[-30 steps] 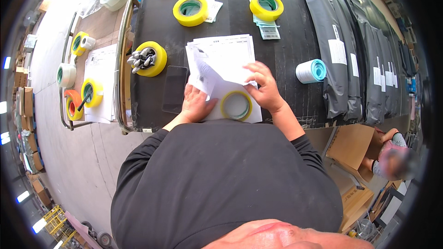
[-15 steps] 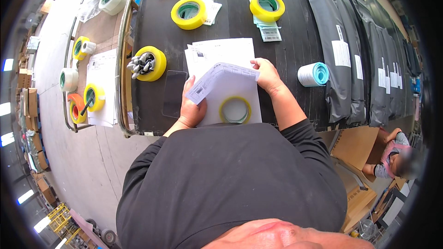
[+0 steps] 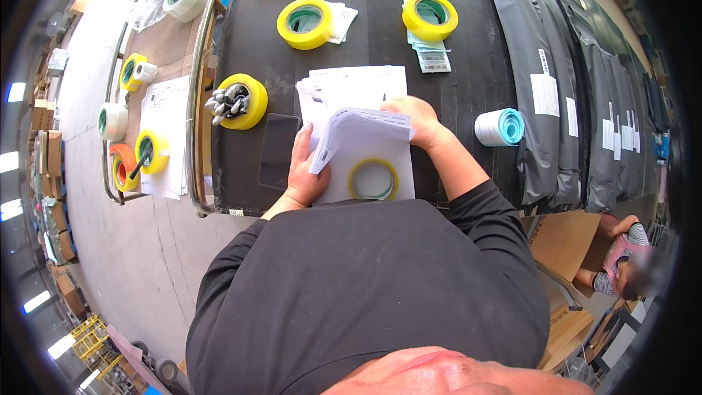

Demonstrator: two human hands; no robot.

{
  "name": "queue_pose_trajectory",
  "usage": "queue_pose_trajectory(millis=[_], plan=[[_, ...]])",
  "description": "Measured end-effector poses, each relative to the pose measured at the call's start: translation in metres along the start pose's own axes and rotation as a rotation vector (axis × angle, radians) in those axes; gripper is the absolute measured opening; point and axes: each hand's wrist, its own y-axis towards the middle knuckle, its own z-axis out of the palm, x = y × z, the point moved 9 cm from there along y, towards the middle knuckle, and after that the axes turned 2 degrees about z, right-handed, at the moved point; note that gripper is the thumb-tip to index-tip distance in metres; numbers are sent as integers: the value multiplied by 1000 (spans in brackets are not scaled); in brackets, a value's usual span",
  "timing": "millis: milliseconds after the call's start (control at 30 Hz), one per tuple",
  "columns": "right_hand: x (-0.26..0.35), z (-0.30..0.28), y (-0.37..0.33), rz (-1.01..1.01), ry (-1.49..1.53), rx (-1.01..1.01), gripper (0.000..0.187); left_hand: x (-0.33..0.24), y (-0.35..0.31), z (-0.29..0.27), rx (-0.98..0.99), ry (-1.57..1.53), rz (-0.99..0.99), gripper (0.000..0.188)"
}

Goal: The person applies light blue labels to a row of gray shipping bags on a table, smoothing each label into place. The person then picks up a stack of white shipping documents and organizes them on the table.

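My left hand (image 3: 303,168) and my right hand (image 3: 412,118) both grip a bent white sheet of paper (image 3: 358,133), lifted off a stack of white papers (image 3: 351,88) on the black table (image 3: 468,66). A thin yellow tape ring (image 3: 373,179) lies on the paper below the lifted sheet, close to my body. A dark phone (image 3: 276,150) lies flat just left of my left hand.
Yellow tape rolls (image 3: 305,23) (image 3: 430,16) and one holding metal clips (image 3: 238,101) sit on the table. A light blue roll (image 3: 499,127) lies right of my right hand, with grey mailer bags (image 3: 541,88) beyond. More tape sits on a side cart (image 3: 139,146). Another person (image 3: 621,263) crouches by cardboard boxes (image 3: 563,245).
The sheet has been turned over from the stack toward my body. My left hand shifted up along its left edge, and my right hand moved up to its top right corner.
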Motion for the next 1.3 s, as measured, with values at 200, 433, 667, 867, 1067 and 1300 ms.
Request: queue_pose_trajectory(millis=[200,433,667,867,1067,1300], plan=[[5,5,2,-381,-375,-283,16,-7,2,-5,-2,49,33,45],[3,-7,4,-247,-380,-75,15,19,-12,9,138,27,-88,50],[-51,-26,-28,-96,-733,-314,5,15,-11,-4,-58,-49,-90,69],[-70,-77,-94,224,-585,-782,12,24,-25,3,-100,-28,-136,75],[-24,-63,-104,-150,187,-927,14,17,-17,8,47,149,-103,48],[-50,13,-52,-29,839,-713,14,17,-18,9,49,180,-120,39]])
